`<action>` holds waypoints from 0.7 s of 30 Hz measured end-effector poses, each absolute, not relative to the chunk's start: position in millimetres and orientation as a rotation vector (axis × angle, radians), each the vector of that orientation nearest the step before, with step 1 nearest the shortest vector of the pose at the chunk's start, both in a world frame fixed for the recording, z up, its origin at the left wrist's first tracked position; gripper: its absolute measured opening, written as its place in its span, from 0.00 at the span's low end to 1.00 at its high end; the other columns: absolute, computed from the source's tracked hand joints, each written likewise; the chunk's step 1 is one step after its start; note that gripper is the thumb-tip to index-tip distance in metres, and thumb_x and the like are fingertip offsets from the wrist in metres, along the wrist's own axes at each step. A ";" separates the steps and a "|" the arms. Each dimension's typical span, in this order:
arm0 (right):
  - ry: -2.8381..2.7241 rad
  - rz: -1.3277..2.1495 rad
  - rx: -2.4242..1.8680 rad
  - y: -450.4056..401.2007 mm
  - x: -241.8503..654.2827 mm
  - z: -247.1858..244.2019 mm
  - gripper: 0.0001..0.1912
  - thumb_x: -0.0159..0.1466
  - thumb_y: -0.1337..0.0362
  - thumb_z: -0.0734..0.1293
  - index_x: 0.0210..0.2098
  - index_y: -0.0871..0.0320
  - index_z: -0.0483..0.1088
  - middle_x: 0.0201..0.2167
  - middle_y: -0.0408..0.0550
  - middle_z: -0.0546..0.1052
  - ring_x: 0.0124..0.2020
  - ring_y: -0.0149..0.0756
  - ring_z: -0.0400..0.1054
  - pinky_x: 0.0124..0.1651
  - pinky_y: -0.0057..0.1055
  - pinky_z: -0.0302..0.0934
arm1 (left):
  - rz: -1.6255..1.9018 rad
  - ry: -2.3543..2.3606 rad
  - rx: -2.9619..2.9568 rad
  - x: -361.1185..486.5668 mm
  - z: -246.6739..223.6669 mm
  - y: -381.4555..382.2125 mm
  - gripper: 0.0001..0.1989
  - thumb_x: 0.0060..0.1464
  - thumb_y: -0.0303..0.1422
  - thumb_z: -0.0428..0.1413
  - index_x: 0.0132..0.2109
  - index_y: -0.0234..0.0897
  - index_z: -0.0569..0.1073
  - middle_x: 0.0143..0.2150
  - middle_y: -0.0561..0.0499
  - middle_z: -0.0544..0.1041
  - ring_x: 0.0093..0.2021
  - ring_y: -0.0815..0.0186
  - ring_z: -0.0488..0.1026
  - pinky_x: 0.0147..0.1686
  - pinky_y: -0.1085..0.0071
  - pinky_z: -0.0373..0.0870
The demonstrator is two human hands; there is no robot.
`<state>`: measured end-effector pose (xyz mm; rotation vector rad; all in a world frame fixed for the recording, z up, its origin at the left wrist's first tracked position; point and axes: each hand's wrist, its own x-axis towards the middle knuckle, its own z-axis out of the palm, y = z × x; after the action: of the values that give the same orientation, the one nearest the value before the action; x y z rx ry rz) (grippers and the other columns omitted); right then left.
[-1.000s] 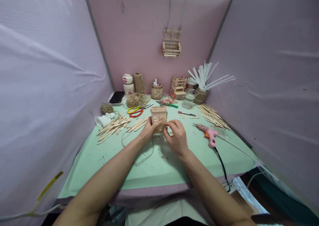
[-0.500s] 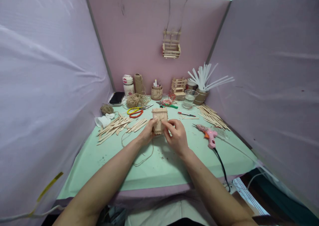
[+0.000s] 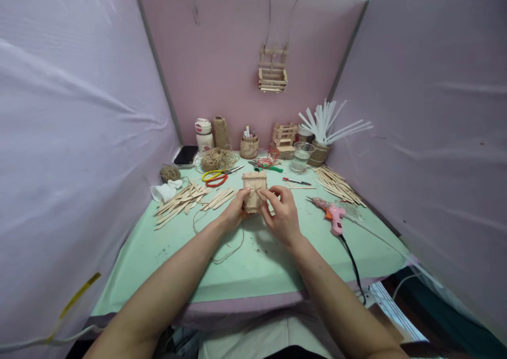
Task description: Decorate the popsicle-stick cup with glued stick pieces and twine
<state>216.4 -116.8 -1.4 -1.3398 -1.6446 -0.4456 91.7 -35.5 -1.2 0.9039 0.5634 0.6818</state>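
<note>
Beige scalloped craft piece [image 3: 253,204], gripped at left by left hand [image 3: 236,208]; touched at right by right hand [image 3: 282,213], pinching or not, impossible to tell. Farther right, pink glue gun [image 3: 336,215].

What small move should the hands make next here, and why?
Probably the right hand should gently straighten the thin strands on the small wooden piece: they splay unevenly across its front, the right fingertips are already beside them, and the left hand steadies its side.
</note>
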 end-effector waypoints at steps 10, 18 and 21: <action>-1.693 -0.428 -1.377 -118.0 216.4 -0.3 0.17 0.61 0.69 0.62 0.50 0.56 0.70 0.46 0.55 0.66 0.43 0.42 0.60 0.48 0.41 0.61 | 0.650 0.563 0.912 91.5 -2.2 -35.2 0.20 0.57 0.42 0.51 0.49 0.33 0.75 0.39 0.45 0.80 0.34 0.64 0.76 0.34 0.71 0.71; -1.695 -0.403 -1.393 -117.3 216.9 -2.3 0.17 0.61 0.70 0.62 0.49 0.55 0.71 0.46 0.54 0.66 0.44 0.43 0.60 0.48 0.42 0.61 | 0.653 0.557 0.901 91.4 -1.4 -35.4 0.18 0.58 0.40 0.50 0.49 0.33 0.75 0.41 0.45 0.80 0.36 0.64 0.76 0.35 0.70 0.72; -1.668 -0.402 -1.382 -117.1 217.0 -3.4 0.19 0.61 0.69 0.62 0.51 0.53 0.70 0.47 0.54 0.66 0.43 0.42 0.60 0.46 0.42 0.61 | 0.649 0.553 0.897 91.5 -1.6 -35.3 0.19 0.58 0.41 0.50 0.50 0.33 0.74 0.42 0.45 0.80 0.37 0.63 0.76 0.36 0.68 0.72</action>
<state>217.0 -117.1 -3.4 -1.3816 -1.6678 -0.4021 91.5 -35.3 -1.6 0.8973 0.5531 0.6491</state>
